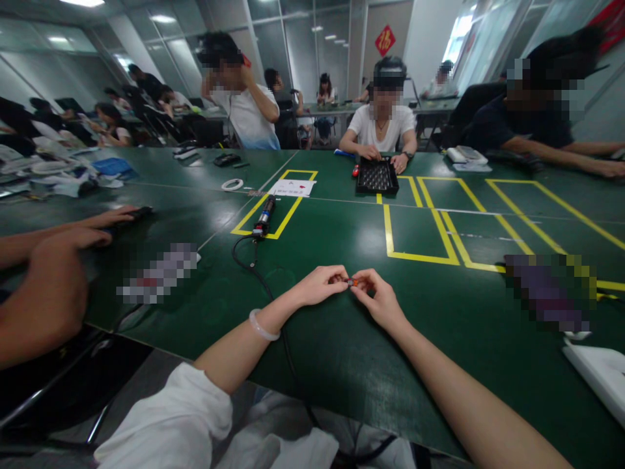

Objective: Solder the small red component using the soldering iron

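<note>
Just above the green table (317, 345), my left hand (328, 284) and my right hand (375, 296) meet fingertip to fingertip. Between them is a small orange and dark connector-like piece (352, 283), mostly covered by the fingers, so its exact kind cannot be made out. Both hands pinch it, the left from one side and the right from the other. Farther off to the left, a black cylindrical device (264, 218) with a cable lies inside a yellow tape outline. Its black cable (266, 286) runs toward me and passes beneath my left forearm.
A printed paper sheet (293, 188) lies behind the cylinder. Across the table a person handles a black tray (377, 176). Another person's hands (97, 225) are at the left. Blurred-out devices lie at both sides, and a white object (598, 371) is at the right edge.
</note>
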The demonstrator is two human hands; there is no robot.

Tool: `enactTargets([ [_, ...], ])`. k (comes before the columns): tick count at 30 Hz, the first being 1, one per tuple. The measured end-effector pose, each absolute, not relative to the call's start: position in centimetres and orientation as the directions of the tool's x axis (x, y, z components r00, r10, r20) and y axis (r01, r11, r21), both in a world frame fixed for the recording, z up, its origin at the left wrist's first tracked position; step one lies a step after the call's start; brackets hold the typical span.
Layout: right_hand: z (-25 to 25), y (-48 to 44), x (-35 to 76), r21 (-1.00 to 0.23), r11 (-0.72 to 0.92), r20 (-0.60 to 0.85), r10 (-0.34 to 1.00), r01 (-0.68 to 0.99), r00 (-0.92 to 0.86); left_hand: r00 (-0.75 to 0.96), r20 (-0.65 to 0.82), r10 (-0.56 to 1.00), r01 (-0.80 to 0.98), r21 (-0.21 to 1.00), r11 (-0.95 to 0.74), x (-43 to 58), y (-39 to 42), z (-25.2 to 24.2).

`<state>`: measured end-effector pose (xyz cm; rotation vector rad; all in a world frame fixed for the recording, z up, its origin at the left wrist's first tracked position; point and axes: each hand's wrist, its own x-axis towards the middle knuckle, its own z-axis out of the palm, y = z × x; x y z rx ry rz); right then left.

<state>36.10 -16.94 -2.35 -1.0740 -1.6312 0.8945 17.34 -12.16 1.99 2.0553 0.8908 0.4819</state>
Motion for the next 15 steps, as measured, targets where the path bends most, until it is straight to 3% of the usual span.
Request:
enactTargets([
  [15,-2.76,-16.71,36.21,-0.939,0.308,0.289,0.948,0.151,-0.137,0.7,0.041,0.713,0.368,0.835,-0.41,17.08,-11.92,1.62],
])
